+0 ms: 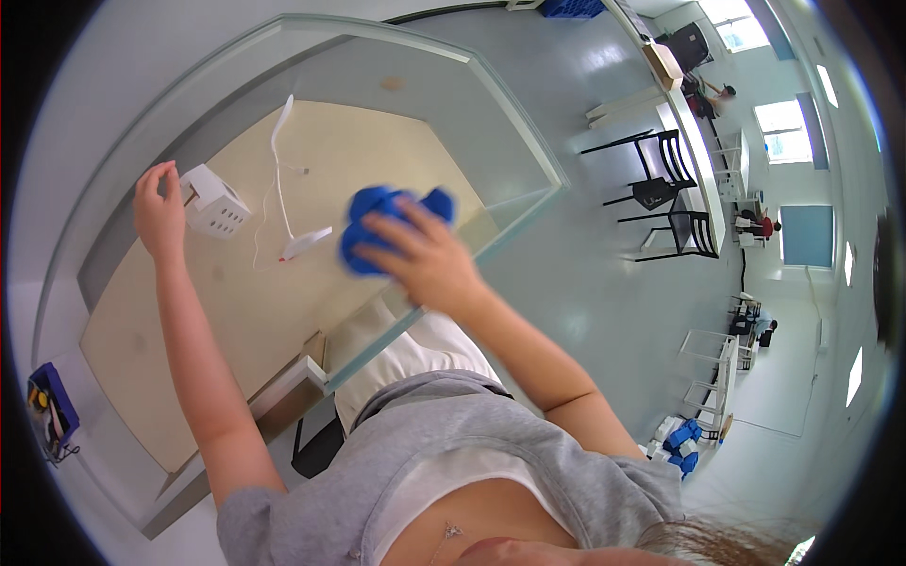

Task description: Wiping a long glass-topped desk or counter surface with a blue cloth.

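You're pressing your right hand [425, 259] flat on a blue cloth [387, 226], fingers spread over the top of it, palm down. The cloth is bunched into a lump and sitting on the glass tabletop [491, 104], close to the glass edge nearest your body. Blue folds are sticking out left of and beyond your fingers.

Your left hand [159, 212] is raised off to the left of the cloth, well apart from it. Its fingers are curling loosely, fingertips close together near the thumb. Can't tell if it's pinching anything; nothing visible between them. It's hovering just beside a small white box with rows of holes [215, 201], and contact is unclear from this angle.

Between the white box and the cloth a white cable [276, 141] is trailing across the tabletop, ending at a flat white piece with a red tip [304, 244], lying just left of the cloth.

Under the glass a beige board [245, 311] is showing through. Far left of the cloth, past the table's edge, a blue bin with small parts [52, 410] is sitting. Black chairs [661, 179] are standing well to the right of the cloth on the grey floor [585, 283].
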